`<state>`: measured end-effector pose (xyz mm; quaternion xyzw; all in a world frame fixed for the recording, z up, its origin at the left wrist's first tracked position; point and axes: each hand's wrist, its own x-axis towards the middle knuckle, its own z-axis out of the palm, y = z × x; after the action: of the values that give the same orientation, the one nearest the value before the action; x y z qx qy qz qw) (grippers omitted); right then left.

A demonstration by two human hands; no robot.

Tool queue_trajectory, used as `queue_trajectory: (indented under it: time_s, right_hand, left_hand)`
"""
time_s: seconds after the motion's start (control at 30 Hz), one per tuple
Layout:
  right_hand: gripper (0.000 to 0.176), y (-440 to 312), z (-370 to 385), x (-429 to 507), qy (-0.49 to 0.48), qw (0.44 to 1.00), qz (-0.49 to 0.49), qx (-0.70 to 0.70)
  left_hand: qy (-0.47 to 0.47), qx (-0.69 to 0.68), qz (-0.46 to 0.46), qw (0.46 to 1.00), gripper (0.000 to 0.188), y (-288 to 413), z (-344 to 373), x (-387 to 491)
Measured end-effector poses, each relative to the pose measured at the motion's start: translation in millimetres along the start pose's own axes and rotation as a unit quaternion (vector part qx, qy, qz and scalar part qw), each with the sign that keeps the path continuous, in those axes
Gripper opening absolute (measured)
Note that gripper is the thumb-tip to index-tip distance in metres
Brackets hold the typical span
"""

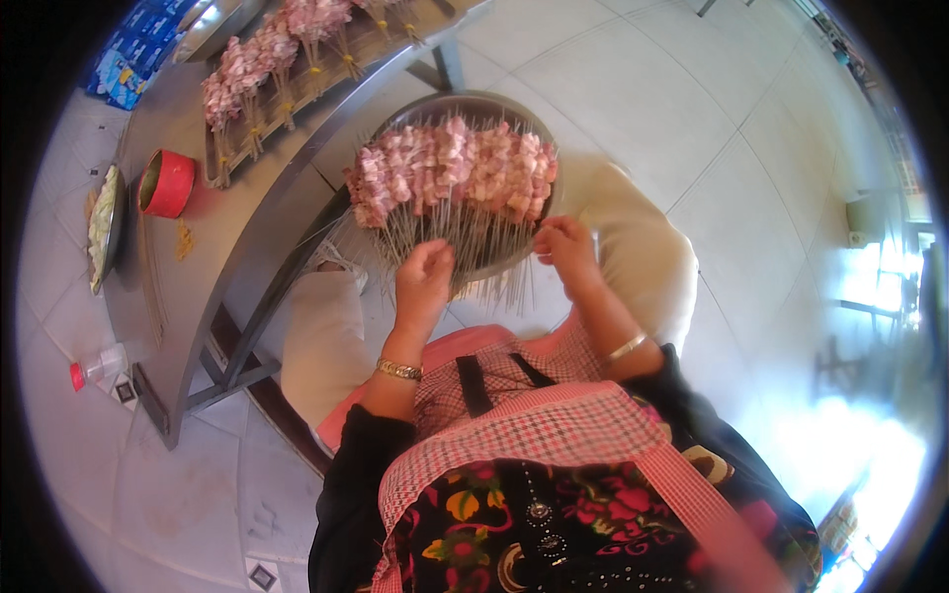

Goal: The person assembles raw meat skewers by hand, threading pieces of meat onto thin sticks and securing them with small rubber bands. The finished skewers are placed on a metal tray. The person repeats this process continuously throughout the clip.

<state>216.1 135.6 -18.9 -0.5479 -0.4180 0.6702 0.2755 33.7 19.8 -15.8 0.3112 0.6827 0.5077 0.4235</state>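
Several skewers of raw, pinkish cubed meat (452, 167) lie side by side across a round metal basin (511, 259) in front of me. Their thin sticks (474, 237) fan out towards my body. My left hand (424, 278) is curled among the stick ends at the near left, its thumb and fingers closed on some of them. At the basin's near right rim is my right hand (567, 248), fingers bent beside the outermost sticks. Blur hides whether it pinches one.
To the left stands a metal table (245, 215) holding a tray (222, 167) of bundled meat skewers, a red round container (168, 184) and a small yellow pile (184, 240). A dish of pale food (107, 222) sits at its far edge. A red-capped jar (100, 367) is beyond.
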Motion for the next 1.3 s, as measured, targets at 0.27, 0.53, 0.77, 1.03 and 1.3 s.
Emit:
queue_trajectory:
  time_s: [0.27, 0.53, 0.77, 1.03, 1.3]
  right_hand:
    - [0.027, 3.4, -2.1, 4.0, -0.07, 0.991, 0.112, 0.013]
    - [0.028, -2.8, 0.8, -1.1, -0.067, 0.995, 0.052, 0.05]
    - [0.025, 5.1, 1.8, 7.4, -0.121, 0.989, 0.061, 0.067]
    - [0.014, -3.1, 0.2, 3.1, -0.139, 0.986, 0.04, 0.079]
    - [0.012, -11.0, -4.9, 4.5, -0.115, 0.986, 0.101, 0.061]
  left_hand:
    - [-0.053, 0.262, 0.011, 0.964, 0.033, 0.1, 53.2, 5.9]
    - [-0.07, 0.1, -0.109, 0.986, 0.034, -5.2, 53.2, 20.1]
    - [-0.038, 0.193, -0.054, 0.979, 0.022, 2.5, 58.8, 16.3]
    - [-0.091, 0.045, -0.148, 0.984, 0.023, 12.1, 53.4, 17.0]
    - [-0.13, -0.16, -0.249, 0.946, 0.019, 30.5, 64.8, 10.9]
